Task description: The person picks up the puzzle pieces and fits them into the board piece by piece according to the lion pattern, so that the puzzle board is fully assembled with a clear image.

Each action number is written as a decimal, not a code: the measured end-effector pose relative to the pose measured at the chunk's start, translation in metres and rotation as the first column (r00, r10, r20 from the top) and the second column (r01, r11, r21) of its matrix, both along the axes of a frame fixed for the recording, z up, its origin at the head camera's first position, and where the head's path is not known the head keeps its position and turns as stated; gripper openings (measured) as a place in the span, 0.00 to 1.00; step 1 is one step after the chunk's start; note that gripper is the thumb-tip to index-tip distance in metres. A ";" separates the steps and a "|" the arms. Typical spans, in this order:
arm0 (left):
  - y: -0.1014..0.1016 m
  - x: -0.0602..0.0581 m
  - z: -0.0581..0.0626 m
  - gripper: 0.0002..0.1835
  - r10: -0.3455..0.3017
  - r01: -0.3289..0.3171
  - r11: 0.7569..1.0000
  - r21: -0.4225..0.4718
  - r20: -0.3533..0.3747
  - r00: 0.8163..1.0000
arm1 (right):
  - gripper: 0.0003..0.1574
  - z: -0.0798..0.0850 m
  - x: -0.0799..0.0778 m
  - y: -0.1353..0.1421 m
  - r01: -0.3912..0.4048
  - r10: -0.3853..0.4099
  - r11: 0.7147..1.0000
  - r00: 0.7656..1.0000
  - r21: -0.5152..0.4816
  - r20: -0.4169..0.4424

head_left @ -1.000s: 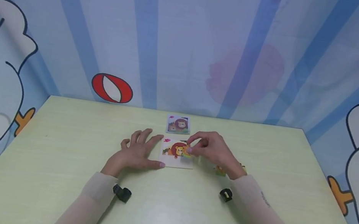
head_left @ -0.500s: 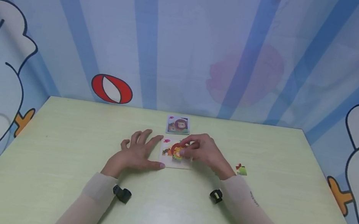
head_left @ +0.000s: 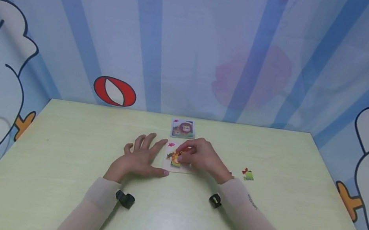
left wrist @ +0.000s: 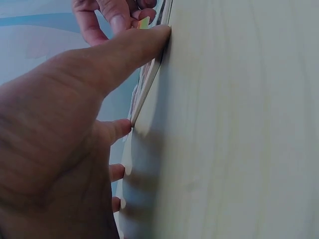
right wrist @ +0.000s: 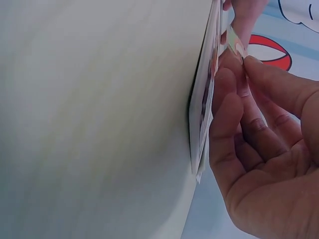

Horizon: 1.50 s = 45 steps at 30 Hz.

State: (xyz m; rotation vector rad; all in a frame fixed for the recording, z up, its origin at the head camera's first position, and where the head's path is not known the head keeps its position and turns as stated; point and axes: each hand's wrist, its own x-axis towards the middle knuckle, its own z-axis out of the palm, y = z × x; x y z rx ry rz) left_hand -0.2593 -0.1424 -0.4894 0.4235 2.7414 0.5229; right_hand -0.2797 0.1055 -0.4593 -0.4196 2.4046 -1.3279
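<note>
My right hand [head_left: 201,156] pinches a small orange-and-green puzzle piece [head_left: 175,160] between thumb and fingers, over a square white puzzle board [head_left: 179,170]. In the right wrist view this piece [right wrist: 236,43] stands tilted, apart from the board face. Part of a lion picture and a pink mark show on the board; the right hand hides the rest. My left hand [head_left: 140,159] lies spread at the board's left side, its thumb and index fingertip touching the edge. In the left wrist view that thumb [left wrist: 124,50] is at the board's side.
Behind the board lies a square card [head_left: 183,129] with a matching lion picture. A loose puzzle piece [head_left: 248,174] rests on the pale table [head_left: 95,133] at the right, and something small is mostly hidden by the right wrist. A patterned cloth [head_left: 193,53] hangs at the table's far edge.
My right hand has moved left across the board with the puzzle piece, from its right side toward its left-middle. The loose piece at the right has come into view. My left hand has stayed put.
</note>
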 end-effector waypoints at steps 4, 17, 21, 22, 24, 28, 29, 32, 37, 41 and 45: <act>0.000 -0.001 -0.001 0.60 -0.001 0.001 1.000 0.001 -0.006 1.000 | 0.08 -0.001 0.000 -0.006 -0.011 0.011 1.000 1.000 0.008 -0.016; -0.002 -0.003 -0.005 0.59 -0.014 0.014 1.000 0.002 -0.001 1.000 | 0.07 -0.004 -0.002 -0.016 -0.090 0.096 0.994 0.989 0.062 -0.109; -0.001 -0.003 -0.005 0.59 -0.016 0.015 1.000 0.007 0.003 1.000 | 0.07 -0.003 -0.001 -0.018 -0.085 0.096 0.991 0.989 0.106 -0.110; -0.001 -0.003 -0.005 0.59 -0.015 0.015 1.000 0.008 0.005 1.000 | 0.07 -0.003 -0.001 -0.018 -0.082 0.095 0.990 0.989 0.118 -0.111; -0.001 -0.003 -0.004 0.59 -0.013 0.013 1.000 0.009 0.007 1.000 | 0.07 -0.002 -0.001 -0.019 -0.080 0.098 0.986 0.988 0.145 -0.121; -0.001 -0.002 -0.003 0.59 -0.011 0.011 1.000 0.016 0.008 1.000 | 0.07 -0.002 -0.001 -0.022 -0.085 0.119 0.976 0.980 0.199 -0.163; -0.001 -0.001 -0.002 0.59 -0.011 0.011 1.000 0.019 0.005 1.000 | 0.07 -0.002 -0.001 -0.022 -0.089 0.126 0.974 0.976 0.208 -0.175; -0.001 0.000 -0.001 0.58 -0.010 0.010 1.000 0.023 0.004 1.000 | 0.07 -0.003 -0.002 -0.024 -0.094 0.145 0.966 0.969 0.240 -0.203; -0.003 -0.002 -0.004 0.58 -0.012 0.012 1.000 0.019 -0.003 1.000 | 0.07 -0.002 -0.003 -0.027 -0.090 0.164 0.946 0.961 0.311 -0.221; -0.002 -0.001 -0.001 0.58 -0.014 0.014 1.000 0.020 -0.003 1.000 | 0.06 -0.001 -0.001 -0.029 -0.083 0.171 0.928 0.961 0.363 -0.219; -0.002 0.000 0.001 0.59 -0.017 0.017 1.000 0.024 0.000 1.000 | 0.06 0.000 0.000 -0.031 -0.084 0.178 0.919 0.960 0.385 -0.215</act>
